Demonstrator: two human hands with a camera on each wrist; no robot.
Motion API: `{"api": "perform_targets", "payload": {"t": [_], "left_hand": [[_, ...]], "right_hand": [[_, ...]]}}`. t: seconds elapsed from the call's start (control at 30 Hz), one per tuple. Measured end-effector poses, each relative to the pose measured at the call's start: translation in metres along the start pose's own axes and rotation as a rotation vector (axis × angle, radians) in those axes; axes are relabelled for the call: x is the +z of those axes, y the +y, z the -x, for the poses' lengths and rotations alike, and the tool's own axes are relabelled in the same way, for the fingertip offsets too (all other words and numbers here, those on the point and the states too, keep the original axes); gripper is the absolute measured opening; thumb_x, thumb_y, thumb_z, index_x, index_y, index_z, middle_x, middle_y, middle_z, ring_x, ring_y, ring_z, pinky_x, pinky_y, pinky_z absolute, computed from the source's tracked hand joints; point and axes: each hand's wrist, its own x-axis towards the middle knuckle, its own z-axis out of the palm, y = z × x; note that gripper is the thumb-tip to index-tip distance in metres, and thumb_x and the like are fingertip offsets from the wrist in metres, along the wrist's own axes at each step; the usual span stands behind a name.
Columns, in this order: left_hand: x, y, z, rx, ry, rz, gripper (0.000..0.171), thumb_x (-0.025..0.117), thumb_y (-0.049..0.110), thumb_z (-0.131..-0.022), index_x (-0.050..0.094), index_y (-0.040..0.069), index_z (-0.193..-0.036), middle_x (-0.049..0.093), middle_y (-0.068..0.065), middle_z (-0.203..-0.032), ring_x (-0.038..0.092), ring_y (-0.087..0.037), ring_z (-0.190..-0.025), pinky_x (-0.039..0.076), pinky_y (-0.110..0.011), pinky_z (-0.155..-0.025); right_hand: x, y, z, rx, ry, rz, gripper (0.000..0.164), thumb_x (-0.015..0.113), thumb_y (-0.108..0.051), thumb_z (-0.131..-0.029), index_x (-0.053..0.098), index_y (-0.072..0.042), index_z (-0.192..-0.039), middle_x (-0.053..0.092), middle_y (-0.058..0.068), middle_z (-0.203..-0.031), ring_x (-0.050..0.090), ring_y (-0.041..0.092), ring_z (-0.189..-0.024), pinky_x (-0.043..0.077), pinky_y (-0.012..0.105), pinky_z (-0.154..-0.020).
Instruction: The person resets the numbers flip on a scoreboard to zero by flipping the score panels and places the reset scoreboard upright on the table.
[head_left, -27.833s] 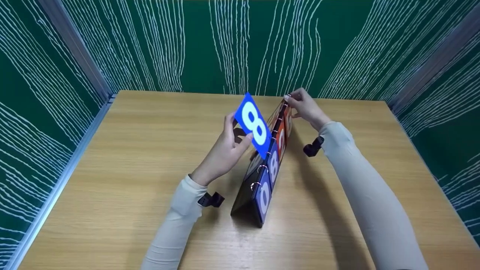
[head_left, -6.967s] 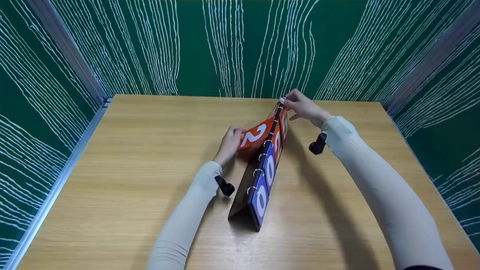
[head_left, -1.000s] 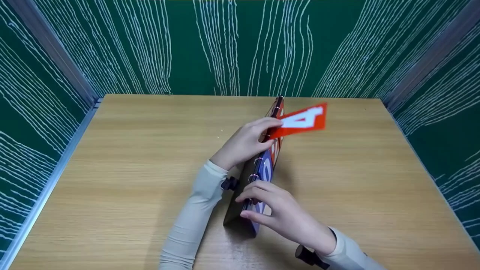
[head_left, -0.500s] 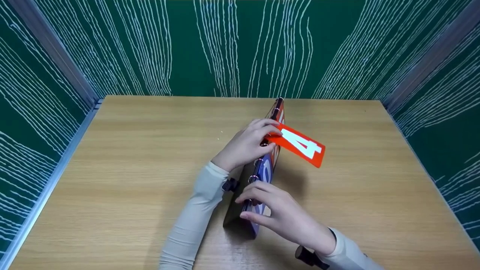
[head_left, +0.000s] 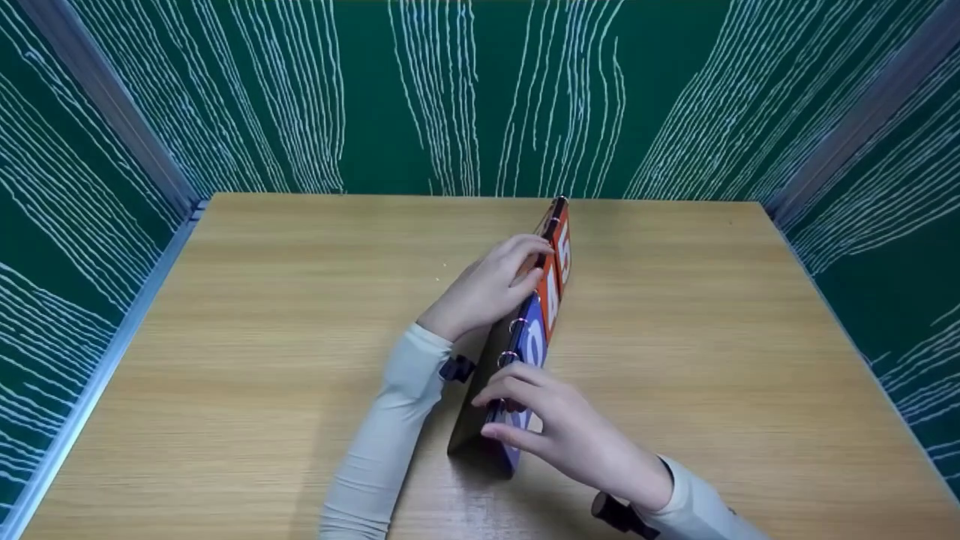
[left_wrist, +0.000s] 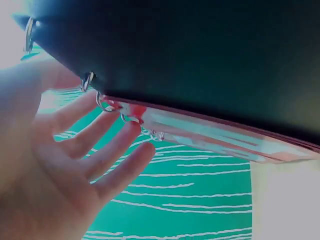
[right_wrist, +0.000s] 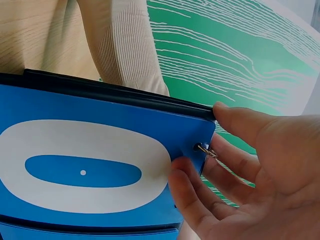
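Observation:
A tabletop flip scoreboard (head_left: 480, 420) with a dark back panel stands tent-like. Along its right face hang a red 5 card (head_left: 565, 251), a red 4 card (head_left: 551, 296) and blue 0 cards (head_left: 533, 337). My left hand (head_left: 487, 285) lies over the top edge beside the red cards. In the left wrist view its fingers (left_wrist: 120, 175) are loosely extended by the metal rings (left_wrist: 89, 81), pinching nothing. At the near end, my right hand (head_left: 566, 424) grips the board's corner. The right wrist view shows its fingers curled around that end, over a blue 0 card (right_wrist: 150, 125).
The scoreboard stands on a wooden table (head_left: 285, 300), with bare wood on both sides. Green walls (head_left: 375, 90) with white wavy lines enclose the back and sides.
The red 4 card, sticking out to the right before, has swung down against the board's right face. My left hand has drawn back slightly. Seven seconds ago my right hand was at the far end.

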Motion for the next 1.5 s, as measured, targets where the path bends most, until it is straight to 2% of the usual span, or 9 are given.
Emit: {"api": "perform_targets", "payload": {"t": [0.2,0.43,0.53,0.63,0.87,1.0,1.1,1.3,1.5], "left_hand": [[0.0,-0.013,-0.003,-0.164,-0.005,0.123,0.038,0.036,0.025,-0.111,0.044,0.033,-0.147,0.051,0.001,-0.149,0.058,-0.017,-0.126,0.057,-0.04,-0.099],[0.005,-0.046,-0.011,-0.18,-0.009,0.408,0.039,0.035,0.015,-0.109,0.049,0.02,-0.145,0.054,-0.003,-0.148,0.054,-0.021,-0.134,0.044,-0.047,-0.114],[0.007,-0.056,-0.012,-0.186,-0.012,0.453,0.039,0.036,0.013,-0.109,0.05,0.016,-0.145,0.053,-0.003,-0.149,0.055,-0.022,-0.133,0.046,-0.047,-0.112],[0.009,-0.061,-0.012,-0.192,-0.019,0.472,0.038,0.037,0.015,-0.109,0.051,0.013,-0.145,0.054,-0.004,-0.149,0.055,-0.024,-0.133,0.048,-0.048,-0.11],[0.014,-0.063,-0.013,-0.239,-0.074,0.489,0.038,0.039,0.024,-0.11,0.053,0.018,-0.145,0.051,-0.005,-0.151,0.052,-0.025,-0.136,0.047,-0.048,-0.11],[0.016,-0.062,-0.016,-0.233,-0.108,0.475,0.04,0.038,0.025,-0.11,0.051,0.019,-0.147,0.048,-0.007,-0.154,0.049,-0.027,-0.14,0.042,-0.049,-0.115],[0.017,-0.063,-0.017,-0.22,-0.122,0.459,0.042,0.038,0.024,-0.11,0.048,0.018,-0.15,0.045,-0.009,-0.156,0.05,-0.025,-0.138,0.042,-0.044,-0.115],[0.024,-0.07,-0.016,-0.275,-0.194,0.451,0.046,0.037,0.025,-0.11,0.04,0.017,-0.155,0.05,-0.013,-0.142,0.056,-0.025,-0.118,0.048,-0.039,-0.098],[0.03,-0.076,-0.014,-0.299,-0.25,0.371,0.048,0.04,0.024,-0.108,0.037,0.014,-0.154,0.045,-0.015,-0.154,0.048,-0.028,-0.139,0.037,-0.044,-0.12]], "right_hand": [[-0.001,0.001,0.0,0.027,-0.016,-0.011,0.022,0.068,-0.031,-0.097,0.068,-0.022,-0.117,0.065,-0.009,-0.116,0.062,0.007,-0.105,0.054,0.028,-0.09],[0.0,0.001,0.0,0.045,-0.037,-0.008,0.024,0.067,-0.034,-0.098,0.067,-0.021,-0.118,0.064,-0.009,-0.117,0.062,0.006,-0.105,0.055,0.028,-0.09],[0.0,0.0,-0.001,0.039,-0.041,-0.001,0.023,0.069,-0.031,-0.097,0.067,-0.021,-0.118,0.063,-0.009,-0.117,0.062,0.006,-0.104,0.055,0.028,-0.09],[0.001,0.0,-0.001,0.036,-0.044,0.004,0.024,0.071,-0.026,-0.096,0.067,-0.021,-0.119,0.063,-0.009,-0.118,0.062,0.006,-0.104,0.055,0.028,-0.09],[0.0,-0.003,0.0,0.105,-0.071,-0.021,0.023,0.065,-0.036,-0.099,0.066,-0.025,-0.119,0.062,-0.012,-0.12,0.061,0.005,-0.107,0.055,0.028,-0.092],[-0.001,-0.003,0.0,0.082,-0.048,-0.001,0.023,0.069,-0.03,-0.097,0.067,-0.022,-0.118,0.062,-0.01,-0.119,0.061,0.006,-0.108,0.054,0.028,-0.092],[0.0,-0.002,0.0,0.052,-0.032,0.013,0.023,0.071,-0.026,-0.096,0.067,-0.02,-0.118,0.062,-0.009,-0.118,0.061,0.006,-0.107,0.054,0.028,-0.092],[0.0,-0.002,0.001,0.066,-0.047,0.011,0.023,0.069,-0.028,-0.097,0.067,-0.019,-0.118,0.062,-0.01,-0.119,0.062,0.006,-0.107,0.055,0.029,-0.092],[0.0,-0.002,0.001,0.055,-0.047,0.023,0.024,0.067,-0.03,-0.098,0.067,-0.019,-0.119,0.062,-0.01,-0.119,0.062,0.006,-0.107,0.055,0.029,-0.092]]}}
